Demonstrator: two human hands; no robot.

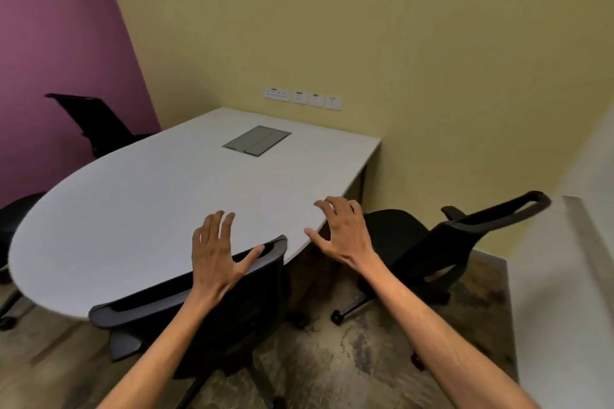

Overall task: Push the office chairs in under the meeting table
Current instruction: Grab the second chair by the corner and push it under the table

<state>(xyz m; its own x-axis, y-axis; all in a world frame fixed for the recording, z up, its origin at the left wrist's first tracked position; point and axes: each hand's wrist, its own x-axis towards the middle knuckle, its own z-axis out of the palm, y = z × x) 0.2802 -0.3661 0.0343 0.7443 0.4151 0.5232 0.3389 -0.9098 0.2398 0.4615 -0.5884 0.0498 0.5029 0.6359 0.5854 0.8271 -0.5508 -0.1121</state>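
A grey meeting table (139, 196) with a rounded near end fills the middle. Directly below me a black office chair (252, 302) stands with its backrest against the table's near edge. My left hand (216, 256) hovers open over the top of that backrest, fingers spread, thumb near the rim. My right hand (345, 232) is open too, raised over the table's right edge, holding nothing. A second black chair (432, 242) stands at the right, turned away and pulled out from the table. Two more black chairs sit at the far left (99, 123) and at the left edge (13, 219).
A metal cable hatch (256, 140) is set in the tabletop. Wall sockets (302, 98) line the yellow wall behind. A purple wall closes the left side. A pale wall or door edge (564, 276) stands at the right. Patterned carpet (349, 359) covers the floor.
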